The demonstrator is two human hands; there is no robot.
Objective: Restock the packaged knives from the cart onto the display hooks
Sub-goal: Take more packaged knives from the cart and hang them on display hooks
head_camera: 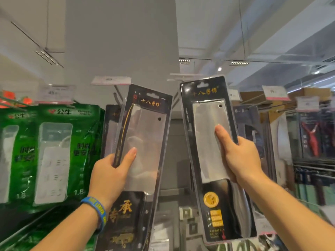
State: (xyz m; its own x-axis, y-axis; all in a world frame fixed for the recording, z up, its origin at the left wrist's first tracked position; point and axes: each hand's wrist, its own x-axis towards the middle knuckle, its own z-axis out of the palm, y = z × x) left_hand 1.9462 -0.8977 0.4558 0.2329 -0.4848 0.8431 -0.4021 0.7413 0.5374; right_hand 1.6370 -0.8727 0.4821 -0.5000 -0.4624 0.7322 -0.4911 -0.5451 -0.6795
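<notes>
Hands, head view: left hand (108, 171) is up, thumb across the front and fingers curled behind the left knife pack (145, 134). The right hand (239, 156) clamps the right knife pack (208, 113), thumb flat on its window.
Packs: both are raised, tops leaning together, just below the display hooks (117, 96) and not yet hung. Cart is out of shot.
Hanging it well: my call is one at a time. Line the hang slot (152, 96) up with the hook tip, level it, slide back.
Materials: stiff black card, glossy clear blister, broad rectangular steel cleavers.
Neighbours: crinkly green pouches (54, 151) hang left.
</notes>
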